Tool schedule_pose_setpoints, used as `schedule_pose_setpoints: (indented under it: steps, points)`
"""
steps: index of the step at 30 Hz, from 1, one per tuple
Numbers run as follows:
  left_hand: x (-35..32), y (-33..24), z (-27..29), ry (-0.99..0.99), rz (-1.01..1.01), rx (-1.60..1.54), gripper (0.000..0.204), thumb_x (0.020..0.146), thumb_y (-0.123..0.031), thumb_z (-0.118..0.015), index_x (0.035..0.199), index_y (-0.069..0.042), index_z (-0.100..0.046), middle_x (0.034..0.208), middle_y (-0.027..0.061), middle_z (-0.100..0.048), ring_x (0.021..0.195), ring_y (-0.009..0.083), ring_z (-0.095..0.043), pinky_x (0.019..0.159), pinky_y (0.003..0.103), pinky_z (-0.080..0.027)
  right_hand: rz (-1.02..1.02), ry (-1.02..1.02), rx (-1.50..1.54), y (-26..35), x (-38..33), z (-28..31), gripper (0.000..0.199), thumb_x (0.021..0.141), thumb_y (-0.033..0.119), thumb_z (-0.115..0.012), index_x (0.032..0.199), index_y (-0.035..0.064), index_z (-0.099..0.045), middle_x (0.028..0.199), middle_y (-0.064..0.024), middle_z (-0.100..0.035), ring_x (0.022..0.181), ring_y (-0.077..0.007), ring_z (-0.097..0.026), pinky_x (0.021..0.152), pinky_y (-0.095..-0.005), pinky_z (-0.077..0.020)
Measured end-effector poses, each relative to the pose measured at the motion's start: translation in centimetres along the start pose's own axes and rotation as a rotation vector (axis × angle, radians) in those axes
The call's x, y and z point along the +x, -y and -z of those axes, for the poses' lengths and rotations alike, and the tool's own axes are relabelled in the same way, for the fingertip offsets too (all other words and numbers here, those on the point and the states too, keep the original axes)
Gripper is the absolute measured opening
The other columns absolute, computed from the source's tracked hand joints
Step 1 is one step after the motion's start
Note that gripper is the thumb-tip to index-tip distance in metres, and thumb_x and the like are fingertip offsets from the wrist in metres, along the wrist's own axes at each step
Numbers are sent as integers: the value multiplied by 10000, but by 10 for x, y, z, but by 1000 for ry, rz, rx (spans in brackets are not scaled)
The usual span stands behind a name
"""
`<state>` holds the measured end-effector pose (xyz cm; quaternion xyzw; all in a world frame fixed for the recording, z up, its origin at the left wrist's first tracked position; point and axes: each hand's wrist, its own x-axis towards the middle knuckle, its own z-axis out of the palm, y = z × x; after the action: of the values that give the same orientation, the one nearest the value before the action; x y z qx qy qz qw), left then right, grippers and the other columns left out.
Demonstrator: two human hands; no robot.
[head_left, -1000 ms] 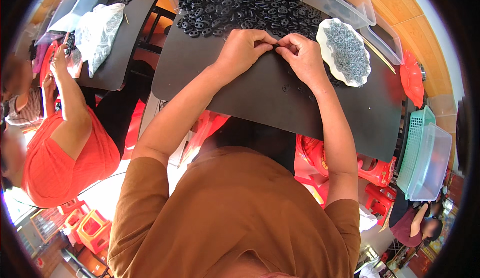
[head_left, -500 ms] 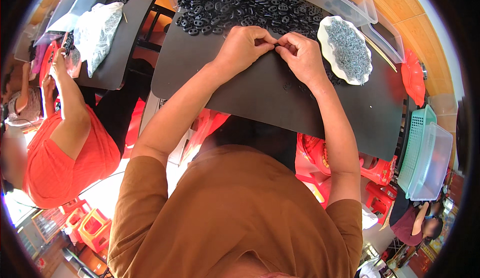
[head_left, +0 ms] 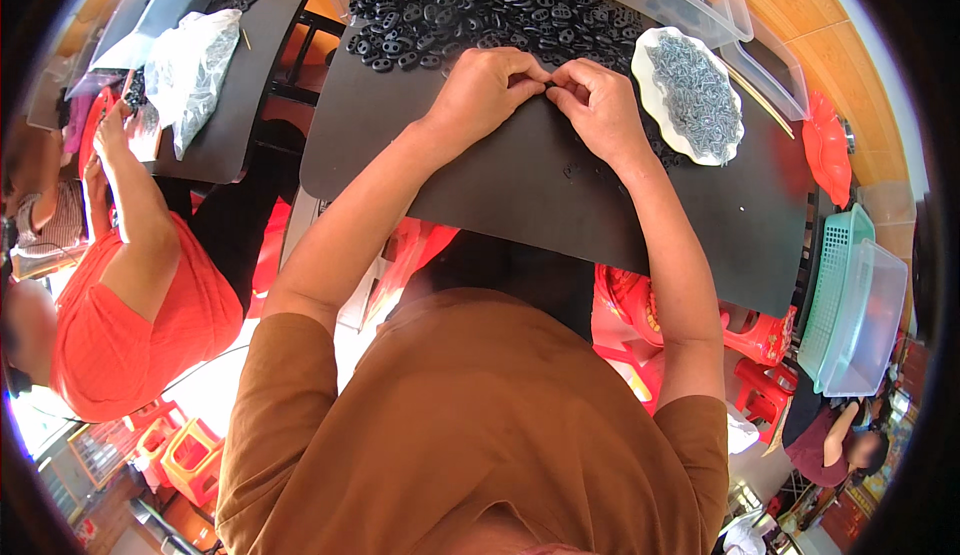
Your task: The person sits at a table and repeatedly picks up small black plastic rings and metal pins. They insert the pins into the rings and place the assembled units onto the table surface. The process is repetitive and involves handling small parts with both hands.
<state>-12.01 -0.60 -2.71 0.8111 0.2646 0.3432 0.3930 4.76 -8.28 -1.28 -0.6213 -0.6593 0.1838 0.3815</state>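
- A small dark piece [head_left: 549, 85], mostly hidden by fingertips, is held above the middle of the desk [head_left: 500, 185], nearer its far edge than its near edge.
- The left hand [head_left: 488, 85] pinches the piece between thumb and forefinger.
- The right hand [head_left: 598, 100] meets it from the other side, thumb and forefinger pinched narrow on the same piece.
- Just beyond the hands, a pile of black oval pieces with holes [head_left: 470, 5] covers the far edge.
- Beside the right hand stands a white wavy-rimmed plate [head_left: 645, 75], heaped with small grey metal parts [head_left: 695, 95].
- At the far right corner is a clear plastic box [head_left: 690, 5].
- Past the right edge are a red dish [head_left: 827, 150] and a green basket [head_left: 835, 295].
- Off the left edge, a co-worker in red [head_left: 150, 315] sits at another desk [head_left: 225, 105].
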Motion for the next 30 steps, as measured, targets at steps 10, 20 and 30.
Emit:
schedule_pose_setpoints:
  steps: [10,20,30]
  points:
    - [2,6,0,14,-104,39,103,812,-10,-707,914,3,-715,805,96,-682,700,170,-649,661,284,-523,-30,31,-4,2,0,1,100,751,23,-698,825,-16,-643,770,-115,-633,661,-235,-630,625,-330,-497]
    - [4,6,3,51,-121,58,97,805,7,-697,902,12,-701,832,97,-664,726,177,-645,669,289,-516,-1,45,-57,1,3,1,103,738,22,-703,817,-11,-647,765,-120,-634,678,-260,-642,636,-351,-506]
    - [3,3,5,67,-28,48,105,806,-24,-714,910,-11,-716,796,65,-665,702,136,-631,653,270,-506,-8,24,-61,0,0,0,105,746,27,-712,820,-11,-650,751,-111,-632,668,-230,-644,627,-329,-504]
